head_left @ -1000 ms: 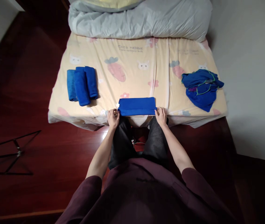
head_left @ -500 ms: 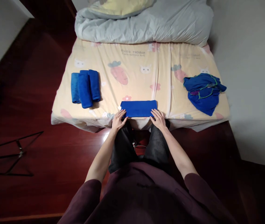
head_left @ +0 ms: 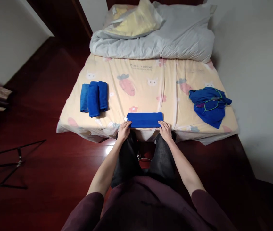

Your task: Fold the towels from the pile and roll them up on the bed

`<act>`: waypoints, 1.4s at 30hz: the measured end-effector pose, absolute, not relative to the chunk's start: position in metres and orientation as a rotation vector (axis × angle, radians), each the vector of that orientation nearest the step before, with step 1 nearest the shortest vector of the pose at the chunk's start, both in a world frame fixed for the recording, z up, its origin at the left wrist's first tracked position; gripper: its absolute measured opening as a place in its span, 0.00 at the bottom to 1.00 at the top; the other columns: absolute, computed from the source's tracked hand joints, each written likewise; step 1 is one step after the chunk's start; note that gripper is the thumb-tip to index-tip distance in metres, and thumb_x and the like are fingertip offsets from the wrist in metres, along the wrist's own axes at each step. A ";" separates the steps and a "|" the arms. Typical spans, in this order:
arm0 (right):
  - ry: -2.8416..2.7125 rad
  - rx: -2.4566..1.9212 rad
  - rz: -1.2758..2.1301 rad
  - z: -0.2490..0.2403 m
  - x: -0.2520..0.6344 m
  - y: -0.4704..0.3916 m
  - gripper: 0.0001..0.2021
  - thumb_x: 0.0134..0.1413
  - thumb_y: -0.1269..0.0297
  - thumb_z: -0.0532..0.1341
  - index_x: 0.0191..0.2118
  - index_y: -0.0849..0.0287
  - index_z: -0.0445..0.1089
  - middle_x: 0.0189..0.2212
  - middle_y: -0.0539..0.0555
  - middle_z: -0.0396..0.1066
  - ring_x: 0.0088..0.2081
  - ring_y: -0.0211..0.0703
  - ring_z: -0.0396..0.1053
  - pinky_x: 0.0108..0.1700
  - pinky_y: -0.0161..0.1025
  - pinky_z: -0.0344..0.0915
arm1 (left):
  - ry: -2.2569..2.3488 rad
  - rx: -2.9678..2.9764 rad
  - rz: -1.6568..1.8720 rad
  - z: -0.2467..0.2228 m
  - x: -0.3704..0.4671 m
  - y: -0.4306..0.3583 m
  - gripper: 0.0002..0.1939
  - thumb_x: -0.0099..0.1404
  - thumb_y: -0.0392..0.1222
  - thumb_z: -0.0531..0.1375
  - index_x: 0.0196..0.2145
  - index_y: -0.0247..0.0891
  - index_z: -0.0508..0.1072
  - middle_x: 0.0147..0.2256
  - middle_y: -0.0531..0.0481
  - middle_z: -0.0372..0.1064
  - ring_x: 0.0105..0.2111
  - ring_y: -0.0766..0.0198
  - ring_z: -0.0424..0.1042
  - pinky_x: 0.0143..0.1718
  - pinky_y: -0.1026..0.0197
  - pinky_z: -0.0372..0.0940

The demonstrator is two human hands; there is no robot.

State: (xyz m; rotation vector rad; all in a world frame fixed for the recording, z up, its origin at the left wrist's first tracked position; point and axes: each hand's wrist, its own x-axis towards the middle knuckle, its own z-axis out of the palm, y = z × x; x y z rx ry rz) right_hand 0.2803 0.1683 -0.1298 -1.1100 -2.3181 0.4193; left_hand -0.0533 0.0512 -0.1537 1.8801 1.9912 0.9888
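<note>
A blue towel (head_left: 144, 120), folded into a flat strip, lies along the near edge of the bed. My left hand (head_left: 124, 131) is at its near left corner, fingers drawn together on the cloth. At the near right corner, my right hand (head_left: 165, 130) has its fingertips closed on the towel's end. Both thumbs are hard to make out. To the left rests a group of rolled blue towels (head_left: 94, 99), one lying partly on the others. Over on the right is a crumpled heap of blue cloths (head_left: 210, 106) with green edging.
The bed (head_left: 143, 99) has a pale yellow printed sheet. A grey quilt (head_left: 175, 41) and a yellow pillow (head_left: 136, 24) are at its far end. Black stand legs (head_left: 4, 165) are on the floor at left. A wall (head_left: 254, 80) borders the right side.
My fingers, spread on the towel's ends before, have drawn together at its near corners. The camera view has tilted up, showing more of the bed's far end.
</note>
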 end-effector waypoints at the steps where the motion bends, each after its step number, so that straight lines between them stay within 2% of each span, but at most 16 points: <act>1: -2.303 -1.135 0.419 -0.130 0.281 0.168 0.22 0.66 0.73 0.52 0.60 0.56 0.73 0.57 0.60 0.77 0.62 0.54 0.71 0.66 0.57 0.64 | 2.000 1.871 0.979 -0.153 -0.053 0.050 0.28 0.67 0.30 0.54 0.62 0.42 0.72 0.59 0.40 0.73 0.63 0.49 0.68 0.68 0.41 0.61; 4: -2.243 -1.219 0.414 -0.132 0.283 0.168 0.17 0.69 0.66 0.54 0.57 0.57 0.74 0.51 0.64 0.79 0.54 0.59 0.75 0.61 0.59 0.67 | 2.048 1.813 0.935 -0.152 -0.053 0.048 0.23 0.70 0.35 0.54 0.61 0.44 0.71 0.54 0.38 0.74 0.59 0.47 0.71 0.64 0.41 0.64; 7: -2.158 -1.255 0.441 -0.136 0.285 0.171 0.16 0.71 0.59 0.54 0.55 0.58 0.73 0.49 0.65 0.79 0.51 0.61 0.76 0.59 0.60 0.69 | 2.074 1.729 0.973 -0.152 -0.053 0.047 0.20 0.73 0.39 0.54 0.60 0.43 0.70 0.53 0.38 0.74 0.57 0.46 0.71 0.63 0.42 0.65; 14: -1.924 -1.392 0.695 -0.139 0.287 0.174 0.22 0.70 0.46 0.56 0.57 0.57 0.72 0.55 0.63 0.77 0.56 0.57 0.76 0.60 0.52 0.72 | 2.086 1.480 1.165 -0.161 -0.058 0.053 0.17 0.75 0.44 0.56 0.58 0.41 0.70 0.52 0.39 0.76 0.46 0.52 0.77 0.54 0.48 0.71; 20: -1.898 -1.482 0.797 -0.134 0.284 0.176 0.22 0.71 0.47 0.54 0.55 0.56 0.75 0.54 0.62 0.79 0.55 0.57 0.77 0.60 0.51 0.71 | 2.065 1.455 1.278 -0.166 -0.060 0.062 0.18 0.78 0.47 0.52 0.56 0.38 0.73 0.52 0.38 0.75 0.52 0.51 0.76 0.58 0.48 0.69; 27: -1.891 -1.471 0.796 -0.135 0.281 0.178 0.23 0.70 0.46 0.54 0.56 0.55 0.76 0.54 0.62 0.79 0.56 0.56 0.76 0.61 0.51 0.70 | 2.124 1.423 1.290 -0.161 -0.057 0.062 0.20 0.77 0.46 0.52 0.59 0.38 0.75 0.46 0.39 0.73 0.45 0.53 0.76 0.52 0.51 0.70; 33: -1.855 -1.520 0.714 -0.137 0.281 0.179 0.27 0.68 0.41 0.55 0.53 0.58 0.77 0.47 0.63 0.80 0.44 0.53 0.77 0.52 0.48 0.72 | 2.164 1.310 1.348 -0.162 -0.055 0.066 0.18 0.76 0.48 0.56 0.56 0.39 0.78 0.47 0.40 0.73 0.44 0.54 0.76 0.53 0.51 0.70; 38: -1.909 -1.399 0.607 -0.140 0.281 0.184 0.25 0.70 0.45 0.54 0.48 0.61 0.79 0.43 0.63 0.78 0.42 0.50 0.74 0.51 0.46 0.72 | 2.232 1.245 1.330 -0.163 -0.057 0.066 0.17 0.74 0.50 0.60 0.52 0.41 0.81 0.46 0.41 0.74 0.41 0.55 0.76 0.49 0.53 0.70; 42: -1.938 -1.342 0.555 -0.143 0.282 0.187 0.24 0.71 0.50 0.53 0.48 0.62 0.80 0.44 0.64 0.75 0.45 0.50 0.74 0.53 0.46 0.71 | 2.261 1.250 1.224 -0.156 -0.061 0.073 0.17 0.73 0.52 0.60 0.50 0.42 0.82 0.46 0.42 0.76 0.38 0.57 0.77 0.45 0.56 0.69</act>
